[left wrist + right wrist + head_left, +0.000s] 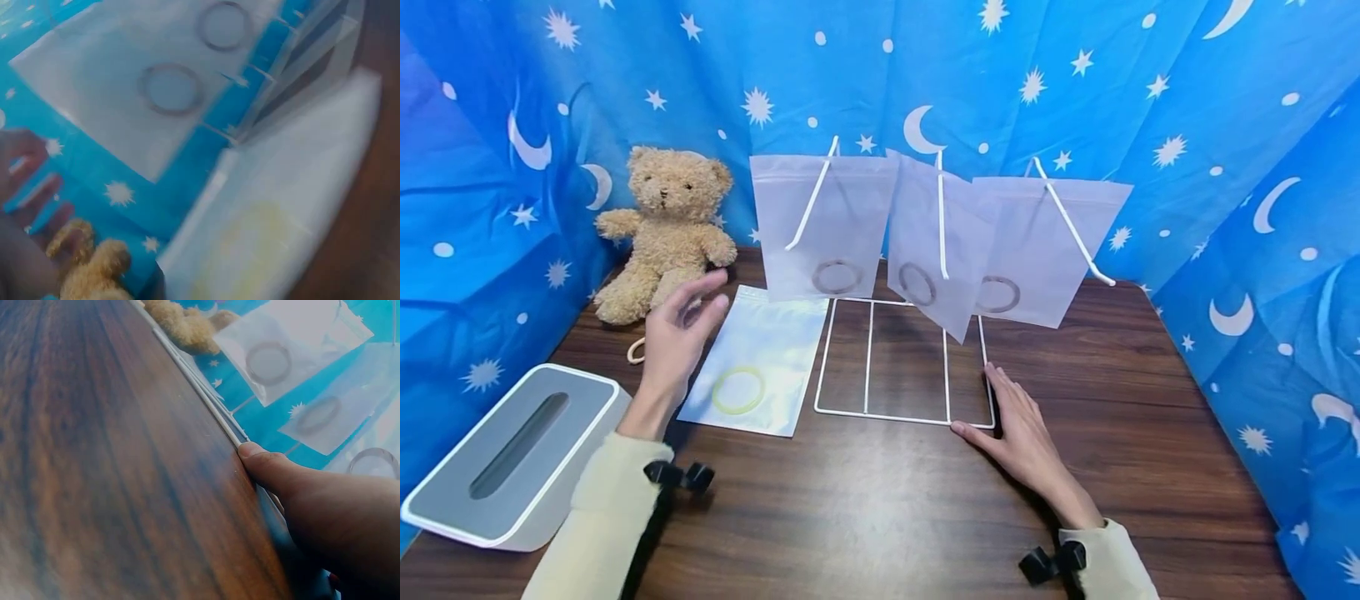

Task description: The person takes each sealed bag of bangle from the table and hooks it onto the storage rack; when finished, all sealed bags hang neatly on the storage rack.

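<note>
My left hand [679,329] is raised beside a silvery zip bag [790,358], its fingers loosely bent around nothing. That bag lies flat on the table and shows a pale yellow ring [739,390], like a bangle, near its lower end. With fairly straight fingers, my right hand [1018,433] touches the front right corner of a white wire rack [887,414]. In the right wrist view the thumb [269,464] presses at the rack's edge. Three translucent zip bags hang from the rack's hooks: left [790,208], middle [910,225] and right [1075,225]. Each shows a dark ring.
A teddy bear [673,217] sits at the back left, with a small beige loop [636,351] in front of it. The grey and white tissue box [512,450] stands at the left edge of the wooden table [880,525]. Behind everything hangs a blue curtain [850,75].
</note>
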`<state>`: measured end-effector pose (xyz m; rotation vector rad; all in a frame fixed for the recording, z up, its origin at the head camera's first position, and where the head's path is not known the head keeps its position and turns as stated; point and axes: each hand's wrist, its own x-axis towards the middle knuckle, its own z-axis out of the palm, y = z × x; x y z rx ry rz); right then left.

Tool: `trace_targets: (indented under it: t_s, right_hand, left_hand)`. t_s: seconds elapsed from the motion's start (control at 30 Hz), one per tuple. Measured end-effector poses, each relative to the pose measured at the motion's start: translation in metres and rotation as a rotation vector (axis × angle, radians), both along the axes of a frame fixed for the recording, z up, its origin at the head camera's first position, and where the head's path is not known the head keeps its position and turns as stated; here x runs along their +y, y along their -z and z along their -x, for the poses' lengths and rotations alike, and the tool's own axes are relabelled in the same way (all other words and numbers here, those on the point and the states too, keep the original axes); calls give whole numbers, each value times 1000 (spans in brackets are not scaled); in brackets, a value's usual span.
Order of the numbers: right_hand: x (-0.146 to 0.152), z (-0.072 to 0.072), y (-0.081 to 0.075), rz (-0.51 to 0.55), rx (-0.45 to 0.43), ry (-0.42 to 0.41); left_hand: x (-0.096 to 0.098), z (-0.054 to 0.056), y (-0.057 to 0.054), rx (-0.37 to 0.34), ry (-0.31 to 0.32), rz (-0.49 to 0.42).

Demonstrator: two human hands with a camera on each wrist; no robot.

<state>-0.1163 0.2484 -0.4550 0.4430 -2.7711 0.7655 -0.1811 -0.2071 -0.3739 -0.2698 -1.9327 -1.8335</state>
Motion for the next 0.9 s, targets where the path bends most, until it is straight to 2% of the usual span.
trace_targets:
  t_s: [0.1,0.17,0.23,0.3,0.4,0.53,0.63,0.77,0.9]
  right_hand:
    - [-1,0,1,-5,-8,-1]
    - [-2,-1,1,-6,-9,-2]
    - [-2,-1,1,-5,-4,0]
    - [-1,-2,0,-3,2,2]
    - [0,-2,-1,-5,2,6]
    - [1,-2,-1,-3,-17,10]
    - [1,-2,-1,-3,-24,11]
    - [1,-2,-1,-4,-28,13]
    - [2,-2,-1,-2,-17,9]
  left_hand:
    - [-3,-17,20,-92,-136,304]
    - [-3,-25,31,-157,-202,484]
    - [-2,-28,40,-224,-249,635]
    - [1,-27,44,-300,-269,729]
    - [4,-19,46,-398,-296,813]
    - [9,-6,46,-478,-341,868]
    - [11,1,46,-499,-354,858]
    - [7,6,48,-461,-324,737]
    - [-2,4,51,-426,-231,581]
